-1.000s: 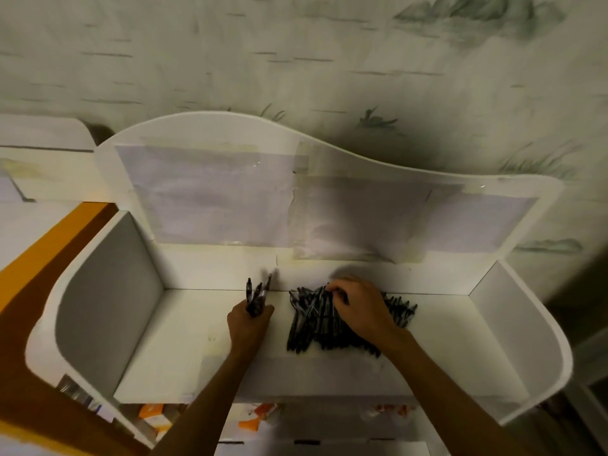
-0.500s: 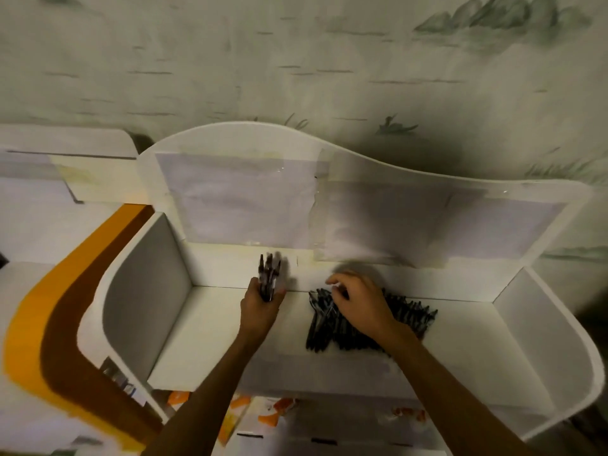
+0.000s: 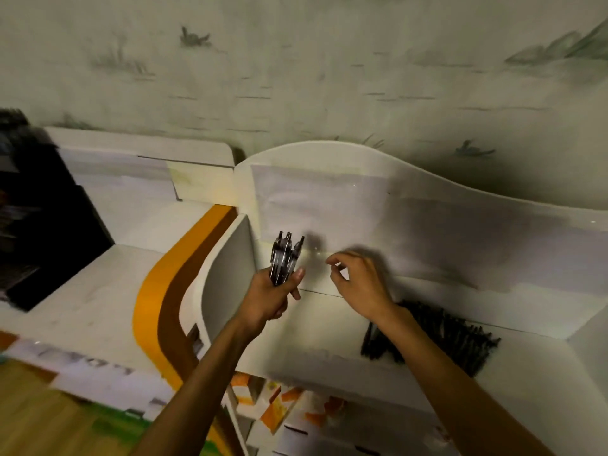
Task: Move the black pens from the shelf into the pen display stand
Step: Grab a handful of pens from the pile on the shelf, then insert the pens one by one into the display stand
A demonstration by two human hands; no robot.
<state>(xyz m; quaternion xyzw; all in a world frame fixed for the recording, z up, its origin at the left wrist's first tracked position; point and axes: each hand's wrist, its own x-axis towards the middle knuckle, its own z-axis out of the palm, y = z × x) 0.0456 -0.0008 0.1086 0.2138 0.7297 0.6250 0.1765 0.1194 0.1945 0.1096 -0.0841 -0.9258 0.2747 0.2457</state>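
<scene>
Mid-frame, the left hand (image 3: 268, 299) grips a bunch of black pens (image 3: 283, 260) upright. Just beside it the right hand (image 3: 360, 283) hangs loosely curled, holding nothing. More pens (image 3: 447, 337) lie heaped on the white shelf (image 3: 316, 327) — lower right.

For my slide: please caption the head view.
Left hand grips pens; right hand lifted above shelf's pile.
</scene>
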